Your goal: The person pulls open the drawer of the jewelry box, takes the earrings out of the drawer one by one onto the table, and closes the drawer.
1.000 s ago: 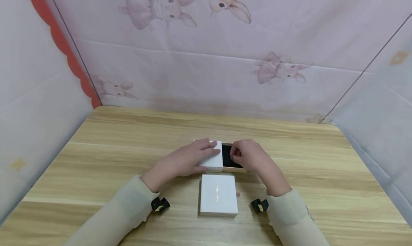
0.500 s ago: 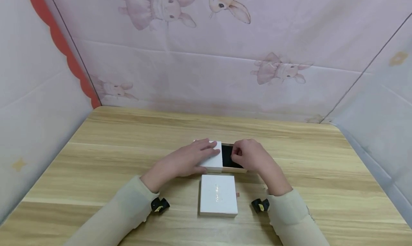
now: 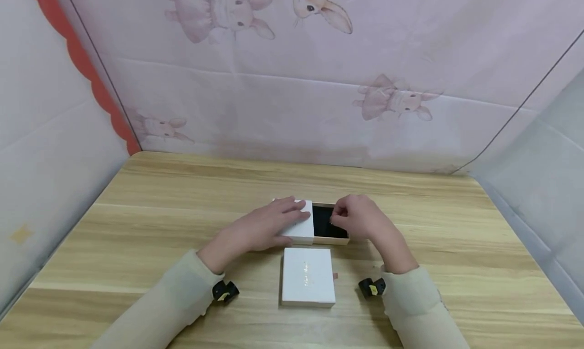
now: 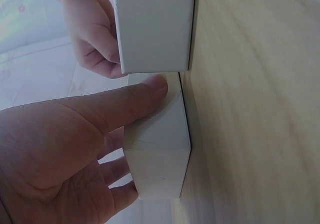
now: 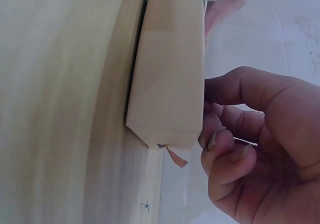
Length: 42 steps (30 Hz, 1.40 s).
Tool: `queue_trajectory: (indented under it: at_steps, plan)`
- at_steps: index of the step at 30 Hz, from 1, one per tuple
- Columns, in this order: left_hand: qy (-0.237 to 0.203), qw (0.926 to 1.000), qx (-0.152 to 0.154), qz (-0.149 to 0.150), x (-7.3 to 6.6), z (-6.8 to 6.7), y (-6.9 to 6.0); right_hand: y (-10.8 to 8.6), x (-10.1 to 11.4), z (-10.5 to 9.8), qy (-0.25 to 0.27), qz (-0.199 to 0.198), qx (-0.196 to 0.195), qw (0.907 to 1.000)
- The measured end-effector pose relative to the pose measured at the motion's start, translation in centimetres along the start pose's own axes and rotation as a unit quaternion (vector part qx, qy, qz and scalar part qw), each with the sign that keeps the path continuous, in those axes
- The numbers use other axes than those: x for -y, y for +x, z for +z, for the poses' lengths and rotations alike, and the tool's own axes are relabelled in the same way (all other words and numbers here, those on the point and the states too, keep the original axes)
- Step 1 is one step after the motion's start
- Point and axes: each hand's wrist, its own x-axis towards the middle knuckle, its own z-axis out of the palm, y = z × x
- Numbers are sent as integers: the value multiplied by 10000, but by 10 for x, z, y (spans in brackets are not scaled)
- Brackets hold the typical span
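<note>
A white slide-out box lies on the table, its white sleeve (image 3: 303, 232) to the left and its beige drawer (image 3: 332, 241) pulled out to the right. Black lining (image 3: 322, 222) shows inside the drawer. My left hand (image 3: 269, 222) holds the sleeve, thumb along the near side and fingers over the top. Above the drawer, my right hand (image 3: 365, 219) has bent fingers, thumb and forefinger close together at the lining. The drawer wall hides those tips in the right wrist view, so whether they pinch anything cannot be told. A ribbon tab (image 5: 177, 157) hangs from the drawer's end.
A second white box (image 3: 307, 277) with gold lettering lies closed, just nearer than the first. On the wooden table (image 3: 205, 186) is a tiny silver star-shaped piece (image 5: 145, 206), right of the boxes. Fabric walls (image 3: 292, 110) stand behind and at both sides.
My right hand has shifted slightly right and up from the drawer, leaving more black lining showing. The left hand stays on the sleeve. The head view has turned a little.
</note>
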Motion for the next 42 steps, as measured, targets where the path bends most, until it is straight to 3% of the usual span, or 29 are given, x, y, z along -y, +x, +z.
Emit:
queue_trajectory:
  at_steps: [16, 31, 42]
  plan:
    - [32, 9998, -22, 180, 2, 0, -1, -3, -11, -12, 157, 61, -67, 9998]
    - [-30, 9999, 45, 103, 1, 1, 1, -6, -22, -22, 295, 59, -152, 9994]
    - [0, 10000, 54, 21, 1, 0, 0, -8, -26, -27, 332, 323, -27, 9989]
